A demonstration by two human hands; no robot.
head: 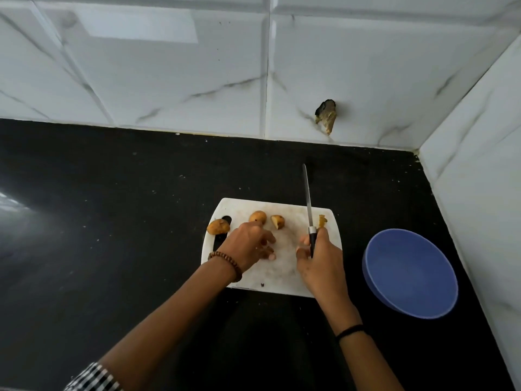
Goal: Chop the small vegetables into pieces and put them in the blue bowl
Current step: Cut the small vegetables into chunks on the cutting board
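A white cutting board point(284, 280) lies on the black counter. On it sit a small brown whole vegetable point(218, 226) at the left edge, another point(258, 216) in the middle, and a cut piece point(277, 221) beside it. A thin yellowish sliver point(322, 220) lies at the board's right edge. My left hand point(248, 245) rests on the board just below the middle vegetable, fingers curled and apart, holding nothing. My right hand point(321, 263) grips the black handle of a knife point(308, 204), blade pointing away from me. The blue bowl point(410, 273) stands empty to the right of the board.
White marble-pattern tiled walls point(183, 80) close the back and right sides, meeting in a corner at the far right. A broken hole in the tile point(326, 114) shows above the counter. Bare black counter point(98, 221) stretches left of the board.
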